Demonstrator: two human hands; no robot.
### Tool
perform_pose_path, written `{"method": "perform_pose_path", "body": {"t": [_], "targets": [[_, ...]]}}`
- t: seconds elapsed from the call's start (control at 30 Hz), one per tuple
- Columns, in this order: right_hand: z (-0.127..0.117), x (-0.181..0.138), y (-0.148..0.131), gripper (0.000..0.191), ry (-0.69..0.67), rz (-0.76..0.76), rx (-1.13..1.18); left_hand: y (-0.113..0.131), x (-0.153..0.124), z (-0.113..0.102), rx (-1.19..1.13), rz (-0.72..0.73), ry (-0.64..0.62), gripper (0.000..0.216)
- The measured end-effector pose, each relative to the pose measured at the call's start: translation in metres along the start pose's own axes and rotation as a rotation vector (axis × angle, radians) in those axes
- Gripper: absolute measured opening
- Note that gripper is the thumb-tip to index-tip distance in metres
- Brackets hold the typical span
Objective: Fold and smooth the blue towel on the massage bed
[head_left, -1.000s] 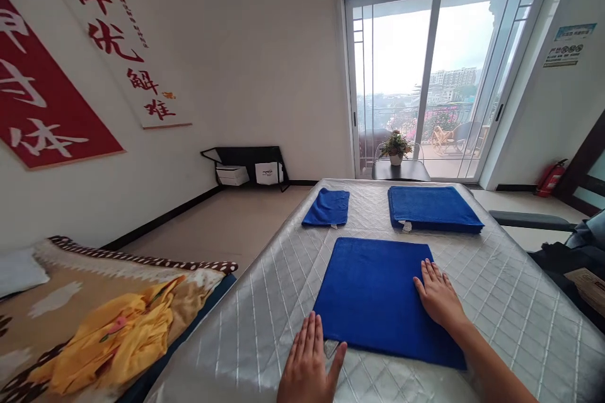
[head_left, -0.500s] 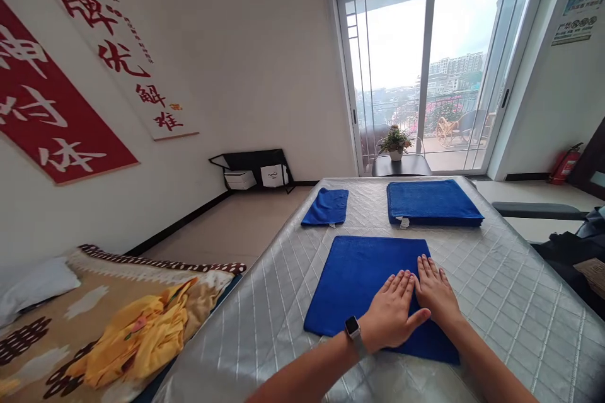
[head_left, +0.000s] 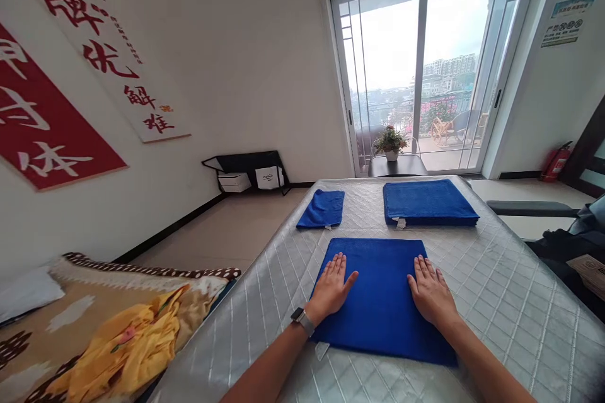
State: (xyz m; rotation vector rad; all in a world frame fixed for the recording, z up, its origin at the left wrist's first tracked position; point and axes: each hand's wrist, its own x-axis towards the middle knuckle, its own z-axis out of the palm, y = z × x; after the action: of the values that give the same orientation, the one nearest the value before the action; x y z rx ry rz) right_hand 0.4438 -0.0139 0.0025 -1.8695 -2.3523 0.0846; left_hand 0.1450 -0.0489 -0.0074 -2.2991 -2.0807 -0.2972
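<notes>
Head view: both hands are flat, released and palm-down on a folded blue cloth [head_left: 378, 308]; neither grasps anything; the cloth lies directly before the person, on a silver quilted cover [head_left: 515, 308]. Left hand [head_left: 329, 288]: positioned on the left part of the cloth, fingers together and pointing away from the person, thumb spread inward; a watch [head_left: 302, 321] is fitted at its wrist. Right hand [head_left: 432, 293]: positioned along the right edge, fingers likewise pointing away; the middle of the cloth is exposed between the two. A white tag [head_left: 322, 351] projects at the near left corner (its print is too small to read). Beyond the cloth, two further items rest on the same cover: a small blue cloth [head_left: 325, 209], far left; a blue stack [head_left: 429, 203], far right.
</notes>
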Motion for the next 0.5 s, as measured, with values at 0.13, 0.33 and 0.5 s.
{"method": "perform_pose_path", "body": {"t": [0.13,0.33,0.5], "targets": [[0.004,0.001,0.002,0.067,0.015,-0.009,-0.010,-0.040,-0.011,0.008,0.003,-0.039,0.075,0.074],[0.012,0.004,0.005,0.068,0.037,-0.031,-0.035,-0.042,-0.016,0.007,-0.002,-0.085,0.083,0.084],[0.010,0.001,0.002,0.067,0.004,-0.001,-0.109,-0.041,-0.015,0.006,-0.016,-0.079,0.100,0.084]]}}
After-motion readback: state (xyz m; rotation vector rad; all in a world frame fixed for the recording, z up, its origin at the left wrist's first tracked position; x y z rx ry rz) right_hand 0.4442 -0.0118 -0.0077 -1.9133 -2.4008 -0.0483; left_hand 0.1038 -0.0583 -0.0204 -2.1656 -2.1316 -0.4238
